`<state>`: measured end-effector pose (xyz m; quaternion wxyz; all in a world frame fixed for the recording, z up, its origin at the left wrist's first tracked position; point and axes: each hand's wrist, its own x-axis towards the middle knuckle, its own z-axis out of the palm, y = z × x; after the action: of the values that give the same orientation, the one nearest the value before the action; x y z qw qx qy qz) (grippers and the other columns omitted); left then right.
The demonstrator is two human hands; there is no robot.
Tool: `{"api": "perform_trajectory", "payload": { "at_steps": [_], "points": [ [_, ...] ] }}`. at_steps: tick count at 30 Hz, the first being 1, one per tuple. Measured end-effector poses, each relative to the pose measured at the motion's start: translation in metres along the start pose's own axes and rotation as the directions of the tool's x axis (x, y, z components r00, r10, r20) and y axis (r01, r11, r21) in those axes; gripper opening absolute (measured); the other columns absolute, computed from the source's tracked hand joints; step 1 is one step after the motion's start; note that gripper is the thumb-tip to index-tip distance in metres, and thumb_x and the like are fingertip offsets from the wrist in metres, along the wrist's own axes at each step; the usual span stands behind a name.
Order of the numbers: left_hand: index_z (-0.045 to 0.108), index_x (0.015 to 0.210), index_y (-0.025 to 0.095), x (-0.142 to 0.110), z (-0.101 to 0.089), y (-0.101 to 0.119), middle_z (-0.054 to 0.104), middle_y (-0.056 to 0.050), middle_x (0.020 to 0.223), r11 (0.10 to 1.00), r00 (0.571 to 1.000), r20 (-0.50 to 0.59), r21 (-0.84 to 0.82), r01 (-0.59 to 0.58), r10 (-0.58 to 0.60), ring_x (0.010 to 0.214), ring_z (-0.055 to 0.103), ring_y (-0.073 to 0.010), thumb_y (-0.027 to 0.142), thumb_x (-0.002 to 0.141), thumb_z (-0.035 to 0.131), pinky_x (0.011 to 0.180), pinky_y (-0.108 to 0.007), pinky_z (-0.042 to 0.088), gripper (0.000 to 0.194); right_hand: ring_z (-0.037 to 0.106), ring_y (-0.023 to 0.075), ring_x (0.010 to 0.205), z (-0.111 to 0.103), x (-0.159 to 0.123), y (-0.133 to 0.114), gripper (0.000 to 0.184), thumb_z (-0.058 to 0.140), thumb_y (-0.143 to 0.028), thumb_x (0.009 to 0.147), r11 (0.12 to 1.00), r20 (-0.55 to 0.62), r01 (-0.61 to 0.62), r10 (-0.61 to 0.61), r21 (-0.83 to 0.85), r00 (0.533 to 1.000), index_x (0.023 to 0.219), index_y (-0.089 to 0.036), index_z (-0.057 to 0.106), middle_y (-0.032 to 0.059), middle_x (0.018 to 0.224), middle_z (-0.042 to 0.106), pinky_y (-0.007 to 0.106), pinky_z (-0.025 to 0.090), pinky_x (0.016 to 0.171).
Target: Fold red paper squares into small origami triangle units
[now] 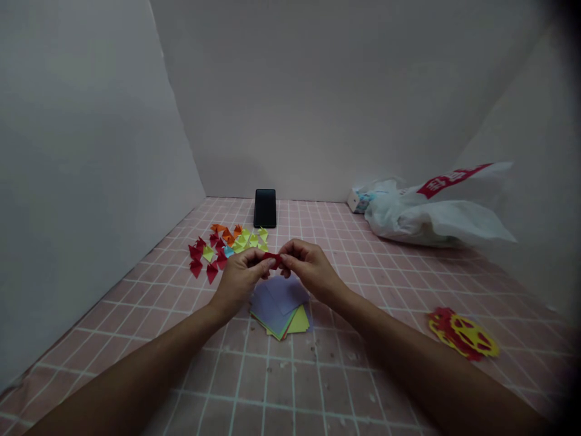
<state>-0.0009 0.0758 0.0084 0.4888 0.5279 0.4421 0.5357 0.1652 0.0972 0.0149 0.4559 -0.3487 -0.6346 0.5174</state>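
Between my two hands is a small folded piece of red paper (273,260), held in the air. My left hand (242,275) pinches its left end between thumb and fingers. At the other end my right hand (308,265) pinches it the same way. Below the hands lies a fanned stack of square paper sheets (276,306), lilac on top with green and yellow edges showing. Beyond my left hand, several small folded paper pieces (220,239) in red, orange, yellow and blue sit in a loose group.
A black phone (265,208) lies near the back wall. At the back right rest a white plastic bag (422,215) with red print and a patterned box (358,201). Red and yellow cut-out shapes (463,334) lie at the right on the pink checked tablecloth (272,387).
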Motion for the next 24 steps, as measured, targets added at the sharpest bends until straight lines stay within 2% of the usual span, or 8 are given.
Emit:
{"api": "perform_trajectory", "payload": {
  "at_steps": [5, 9, 16, 19, 24],
  "points": [
    [0.069, 0.072, 0.016, 0.000, 0.001, -0.002, 0.062, 0.002, 0.065, 1.000, 1.000, -0.013, -0.003, -0.016, 0.016, 0.058, 0.055, -0.0110, 0.026, 0.074, 0.075, 0.058, -0.024, 0.044, 0.012, 0.054, 0.0104, 0.056, 0.000, -0.001, 0.000, 0.021, 0.058, -0.035, 0.086, 1.000, 0.018, 0.000, 0.001, -0.009, 1.000, 0.074, -0.017, 0.059, -0.0004, 0.068, 0.060, 0.026, 0.044, 0.058],
    [0.069, 0.072, 0.016, -0.001, 0.002, -0.003, 0.063, 0.000, 0.066, 1.000, 1.000, 0.007, 0.010, -0.015, 0.015, 0.058, 0.054, -0.0112, 0.027, 0.075, 0.075, 0.058, -0.024, 0.043, 0.013, 0.052, 0.0101, 0.055, 0.000, -0.001, -0.001, 0.017, 0.064, -0.030, 0.081, 0.999, 0.034, -0.004, 0.005, -0.049, 0.999, 0.071, -0.018, 0.059, -0.0018, 0.066, 0.059, 0.024, 0.042, 0.054],
    [0.068, 0.074, 0.017, -0.002, 0.001, 0.000, 0.063, 0.000, 0.068, 0.998, 0.999, 0.010, 0.038, -0.053, 0.052, 0.064, 0.055, -0.0127, 0.031, 0.081, 0.069, 0.063, -0.024, 0.043, 0.016, 0.052, 0.0121, 0.058, -0.002, -0.002, 0.000, 0.017, 0.059, -0.024, 0.084, 0.969, 0.047, 0.102, -0.093, -0.227, 0.995, 0.068, -0.018, 0.059, -0.0012, 0.062, 0.057, 0.026, 0.041, 0.057],
    [0.066, 0.070, 0.017, -0.002, 0.000, -0.001, 0.058, 0.002, 0.064, 0.995, 0.996, -0.016, 0.061, -0.083, 0.084, 0.062, 0.052, -0.0119, 0.029, 0.081, 0.069, 0.063, -0.024, 0.041, 0.017, 0.052, 0.0117, 0.057, 0.002, -0.003, 0.002, 0.017, 0.057, -0.027, 0.085, 0.979, 0.044, 0.078, -0.071, -0.190, 0.996, 0.071, -0.018, 0.057, -0.0022, 0.062, 0.055, 0.025, 0.040, 0.056],
    [0.063, 0.066, 0.018, -0.002, 0.000, 0.000, 0.056, 0.003, 0.061, 0.992, 0.994, -0.041, 0.080, -0.098, 0.102, 0.061, 0.049, -0.0120, 0.030, 0.083, 0.067, 0.062, -0.025, 0.040, 0.021, 0.050, 0.0111, 0.055, 0.008, -0.004, 0.007, 0.018, 0.064, -0.032, 0.080, 0.994, 0.077, -0.033, 0.041, -0.100, 0.996, 0.072, -0.018, 0.058, -0.0021, 0.065, 0.056, 0.024, 0.040, 0.053]
  ]
}}
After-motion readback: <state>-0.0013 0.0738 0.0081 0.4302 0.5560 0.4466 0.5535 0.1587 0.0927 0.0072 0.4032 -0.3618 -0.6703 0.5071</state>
